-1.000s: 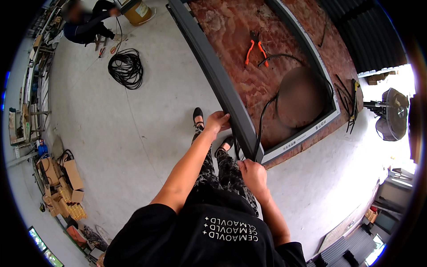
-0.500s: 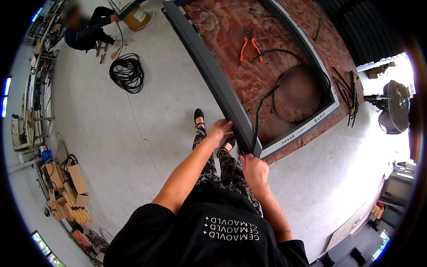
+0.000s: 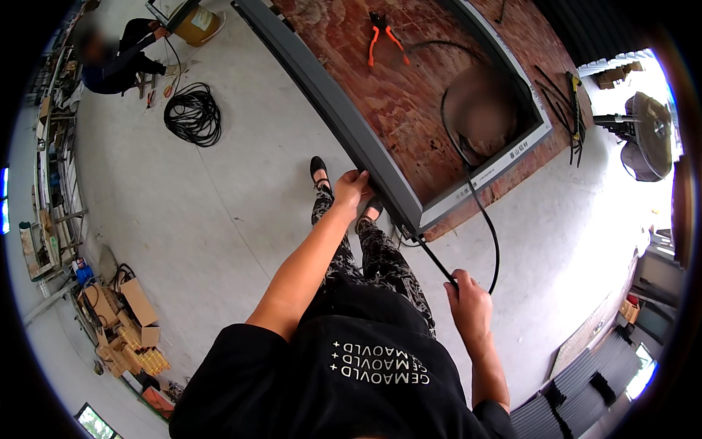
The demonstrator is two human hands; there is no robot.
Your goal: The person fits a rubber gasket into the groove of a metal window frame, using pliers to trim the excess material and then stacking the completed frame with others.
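Note:
A dark grey metal frame, like a window frame, lies on a reddish-brown board and juts past its left edge. My left hand is closed on the frame's outer left side near the close corner. Beyond that corner, my right hand grips a black rubber strip, taut between the corner and my fingers. From the fist the strip loops back over the frame's near side onto the board. Orange-handled pliers lie with handles spread inside the frame. A round patch there is blurred.
A coil of black strip lies on the concrete floor at left. Past it another person sits low beside a yellow bucket. Short black strips lie at the board's right, near a fan. Cardboard boxes stand at lower left.
My right hand has moved from the frame's corner to the right and toward me, drawing the rubber strip out straight. The strip's loop now hangs over the near side. My left hand stays on the frame.

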